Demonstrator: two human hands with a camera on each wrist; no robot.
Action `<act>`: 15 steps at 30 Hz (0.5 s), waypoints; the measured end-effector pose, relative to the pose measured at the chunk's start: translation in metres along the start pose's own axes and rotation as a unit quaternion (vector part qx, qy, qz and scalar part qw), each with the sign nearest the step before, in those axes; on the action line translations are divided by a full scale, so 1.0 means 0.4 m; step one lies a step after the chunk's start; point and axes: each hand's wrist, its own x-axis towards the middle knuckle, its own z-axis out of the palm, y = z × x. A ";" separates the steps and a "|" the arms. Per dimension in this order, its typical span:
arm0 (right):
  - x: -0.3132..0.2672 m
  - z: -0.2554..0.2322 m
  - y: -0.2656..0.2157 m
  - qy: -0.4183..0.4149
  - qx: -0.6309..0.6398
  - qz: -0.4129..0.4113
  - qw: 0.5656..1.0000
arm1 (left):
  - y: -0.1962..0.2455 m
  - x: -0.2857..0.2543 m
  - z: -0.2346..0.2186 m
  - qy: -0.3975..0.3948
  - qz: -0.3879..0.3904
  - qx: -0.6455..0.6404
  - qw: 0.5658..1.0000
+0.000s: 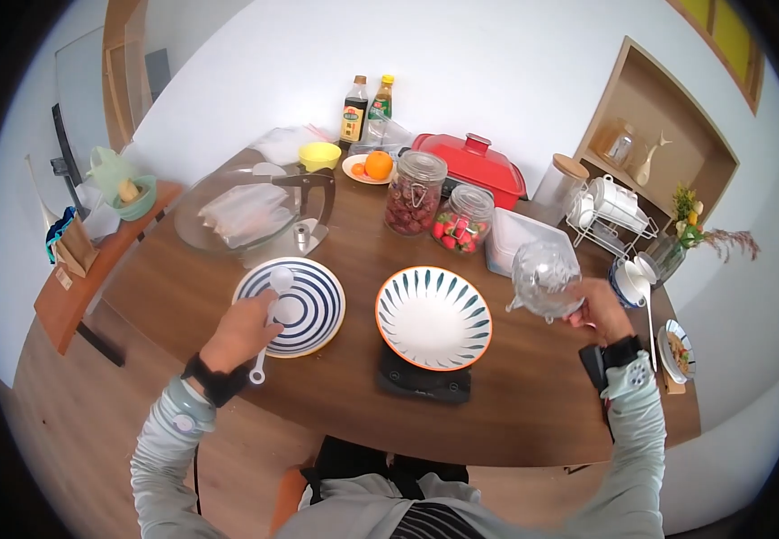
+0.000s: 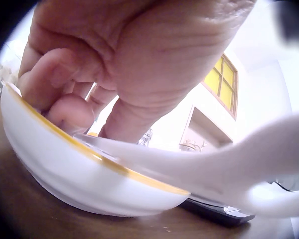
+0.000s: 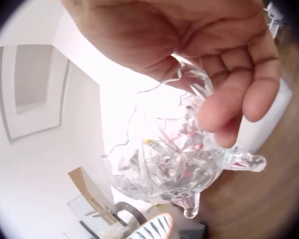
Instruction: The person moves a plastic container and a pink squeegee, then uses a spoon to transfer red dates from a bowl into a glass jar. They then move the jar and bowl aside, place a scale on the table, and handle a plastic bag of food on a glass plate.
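My left hand (image 1: 244, 331) grips a white spoon (image 1: 257, 368) over a blue-ringed dish (image 1: 328, 310). The spoon's handle ends in a hole. In the left wrist view, the curled fingers are right at the dish's yellow rim (image 2: 134, 172), and the pale handle (image 2: 199, 167) crosses in front. On the right, my right hand (image 1: 598, 310) pinches the edge of a clear glass bowl (image 1: 542, 274), raised above the table. The right wrist view shows the glass bowl (image 3: 164, 159) tilted, with a wavy rim and stubby feet. Between the hands, a white dish with dark green strokes (image 1: 433, 319) sits on a black kitchen scale (image 1: 425, 382).
Behind stand jars of dark red fruit (image 1: 412, 202) and strawberries (image 1: 463, 225), a red lidded cooker (image 1: 475, 162) and a white container (image 1: 506, 238). A glass lid (image 1: 192, 229) bearing plastic bags lies at left. At right are a cup rack (image 1: 619, 211) and a food dish (image 1: 677, 350).
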 end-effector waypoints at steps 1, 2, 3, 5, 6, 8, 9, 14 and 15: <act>-0.014 -0.005 0.031 0.007 -0.045 0.009 0.999 | 0.000 0.002 0.004 -0.003 0.001 0.006 1.000; -0.033 0.002 0.052 0.019 -0.047 0.019 0.999 | -0.003 0.004 0.009 -0.001 0.016 0.003 1.000; -0.046 0.010 0.070 0.022 -0.041 0.026 0.999 | -0.001 0.005 0.013 -0.002 0.019 0.002 1.000; -0.055 0.023 0.099 0.022 -0.027 0.036 0.999 | 0.003 0.004 0.013 0.000 0.023 0.002 1.000; -0.049 0.024 0.114 0.011 -0.032 0.043 0.999 | 0.013 0.002 0.008 -0.009 0.007 -0.002 1.000; -0.036 0.032 0.138 -0.004 -0.028 0.049 0.998 | 0.006 0.002 0.015 -0.004 0.005 0.010 1.000; -0.030 0.036 0.143 -0.012 -0.026 0.051 0.998 | 0.000 0.007 0.020 -0.001 0.005 0.017 1.000; -0.032 0.054 0.144 -0.007 -0.061 0.045 0.997 | -0.013 0.006 0.030 0.015 -0.021 0.006 1.000; -0.039 0.060 0.129 -0.011 -0.087 0.044 0.995 | -0.020 0.007 0.034 0.029 -0.014 -0.004 0.999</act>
